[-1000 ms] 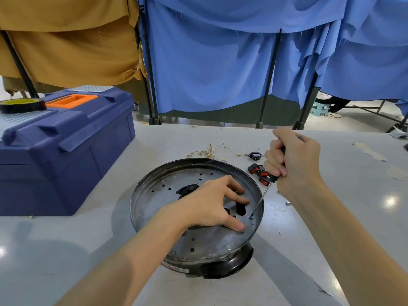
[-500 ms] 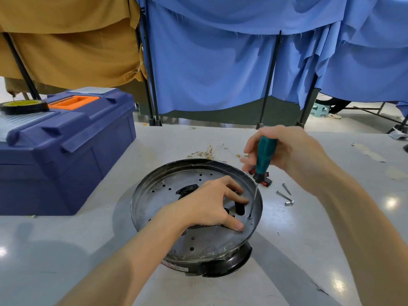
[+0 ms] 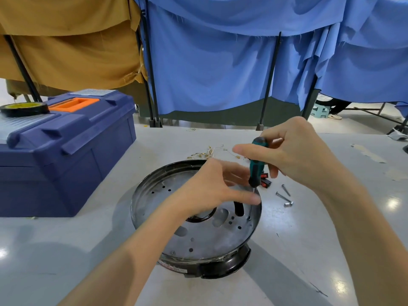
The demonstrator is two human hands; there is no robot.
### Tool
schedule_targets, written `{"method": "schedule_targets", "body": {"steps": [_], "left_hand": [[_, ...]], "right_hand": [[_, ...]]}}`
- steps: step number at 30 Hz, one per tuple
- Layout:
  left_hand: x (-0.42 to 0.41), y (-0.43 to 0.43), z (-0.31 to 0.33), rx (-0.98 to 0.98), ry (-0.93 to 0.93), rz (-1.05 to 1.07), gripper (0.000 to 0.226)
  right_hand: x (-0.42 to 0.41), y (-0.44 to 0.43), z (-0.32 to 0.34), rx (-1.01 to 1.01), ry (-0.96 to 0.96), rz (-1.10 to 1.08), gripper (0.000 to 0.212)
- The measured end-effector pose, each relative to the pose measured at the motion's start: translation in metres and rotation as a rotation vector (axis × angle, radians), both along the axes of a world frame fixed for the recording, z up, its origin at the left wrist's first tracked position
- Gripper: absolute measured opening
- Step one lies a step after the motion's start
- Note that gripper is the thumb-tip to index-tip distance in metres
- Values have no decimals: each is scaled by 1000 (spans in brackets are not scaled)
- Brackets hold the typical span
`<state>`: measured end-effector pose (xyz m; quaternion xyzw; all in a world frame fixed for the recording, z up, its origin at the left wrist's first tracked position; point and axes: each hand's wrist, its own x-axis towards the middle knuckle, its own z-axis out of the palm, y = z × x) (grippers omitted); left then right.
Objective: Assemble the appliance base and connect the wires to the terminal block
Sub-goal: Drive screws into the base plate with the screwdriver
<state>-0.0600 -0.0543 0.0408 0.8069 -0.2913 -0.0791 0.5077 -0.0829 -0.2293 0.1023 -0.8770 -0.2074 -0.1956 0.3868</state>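
Observation:
The appliance base [image 3: 198, 239], a round metal plate with several holes on a black housing, sits on the table in front of me. My right hand [image 3: 295, 155] grips the top of a teal and black screwdriver [image 3: 257, 164] held nearly upright. Its thin tip rests on a screw [image 3: 249, 218] near the plate's right rim. My left hand [image 3: 212, 188] hovers above the plate, blurred, fingers spread in a curve. Its thumb reaches to the screwdriver shaft just below the handle. No terminal block is visible.
A blue toolbox [image 3: 66, 151] with an orange handle stands at the left, a tape roll [image 3: 23, 108] on its lid. Loose screws [image 3: 284, 196], red and black switches [image 3: 265, 183] and thin wires with gold terminals [image 3: 207, 153] lie beyond the base. Blue curtains hang behind.
My left hand has lifted off the plate and moved up towards the screwdriver shaft. My right hand has shifted to the top of the handle, and the screwdriver now stands more upright.

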Motion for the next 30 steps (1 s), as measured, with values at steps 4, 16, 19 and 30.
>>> {"method": "schedule_targets", "body": {"steps": [4, 16, 19, 30], "left_hand": [[-9, -16, 4, -216, -24, 38, 23], [-5, -16, 7, -287, 171, -69, 23], [-7, -22, 4, -269, 101, 50, 40], [2, -12, 29, -122, 178, -129, 31]], "right_hand": [[3, 2, -1, -123, -105, -131, 61], [0, -8, 2, 11, -54, 56, 15], [7, -3, -4, -49, -139, -117, 36], [3, -12, 2, 8, -2, 104, 23]]}}
